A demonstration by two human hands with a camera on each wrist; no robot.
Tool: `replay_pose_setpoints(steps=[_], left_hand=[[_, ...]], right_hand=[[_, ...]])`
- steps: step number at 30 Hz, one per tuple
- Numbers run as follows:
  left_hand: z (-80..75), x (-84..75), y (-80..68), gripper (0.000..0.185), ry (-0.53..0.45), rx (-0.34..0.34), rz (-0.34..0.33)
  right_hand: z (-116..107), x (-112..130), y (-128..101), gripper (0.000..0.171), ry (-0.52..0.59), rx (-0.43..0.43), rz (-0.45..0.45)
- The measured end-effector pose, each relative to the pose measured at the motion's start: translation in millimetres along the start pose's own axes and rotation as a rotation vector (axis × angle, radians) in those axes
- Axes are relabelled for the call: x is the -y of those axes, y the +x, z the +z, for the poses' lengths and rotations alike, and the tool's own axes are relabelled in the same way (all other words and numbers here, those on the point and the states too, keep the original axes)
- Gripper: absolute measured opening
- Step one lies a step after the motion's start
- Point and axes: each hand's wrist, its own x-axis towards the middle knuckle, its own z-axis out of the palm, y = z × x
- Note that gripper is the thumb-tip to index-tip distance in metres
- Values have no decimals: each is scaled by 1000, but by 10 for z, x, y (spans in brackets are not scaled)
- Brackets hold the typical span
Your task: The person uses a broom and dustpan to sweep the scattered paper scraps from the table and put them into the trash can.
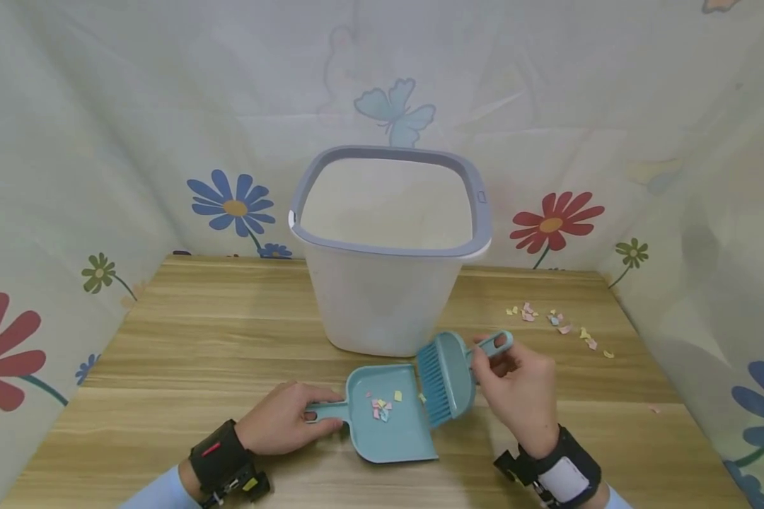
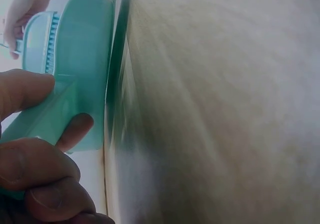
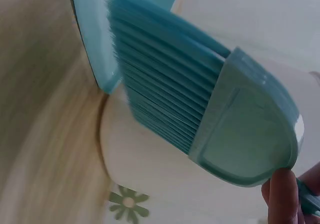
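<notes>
A teal dustpan (image 1: pixel 391 417) lies flat on the wooden table (image 1: pixel 184 339) with a few coloured paper scraps (image 1: pixel 382 408) in it. My left hand (image 1: pixel 280 426) grips its handle; the left wrist view shows my fingers (image 2: pixel 30 91) curled round the dustpan (image 2: pixel 80 63). My right hand (image 1: pixel 516 385) holds the handle of a teal brush (image 1: pixel 446 378), whose bristles sit at the pan's right edge. The right wrist view shows the brush (image 3: pixel 200 114) close up, with the dustpan (image 3: pixel 100 38) behind it.
A white bin with a grey rim (image 1: pixel 388 247) stands upright just behind the dustpan. More paper scraps (image 1: pixel 557 322) are scattered on the table at the right. Floral cloth (image 1: pixel 70 177) walls surround the table on three sides.
</notes>
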Motion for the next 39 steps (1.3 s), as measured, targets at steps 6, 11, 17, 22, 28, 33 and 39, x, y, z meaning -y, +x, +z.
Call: replay_pose_setpoints(steps=[6, 11, 17, 22, 28, 33, 39], left_hand=[[0, 29, 1, 44, -40, 24, 30], [-40, 14, -20, 43, -53, 2, 57], [-83, -35, -33, 34, -160, 78, 132], [-63, -24, -23, 33, -118, 100, 164], [-104, -9, -31, 36, -77, 69, 121], [-152, 8, -25, 38, -22, 57, 86], [-163, 54, -7, 43, 23, 49, 75]], right_hand=[[11, -147, -30, 8, 49, -11, 190], [-1, -195, -31, 7, -5, -35, 195], [21, -127, -26, 10, 5, -23, 129], [18, -80, -36, 12, 52, -43, 115], [-41, -72, 1, 13, 43, -82, 60], [-78, -60, 20, 15, -56, -48, -64], [-47, 66, -22, 15, -220, 80, -224]])
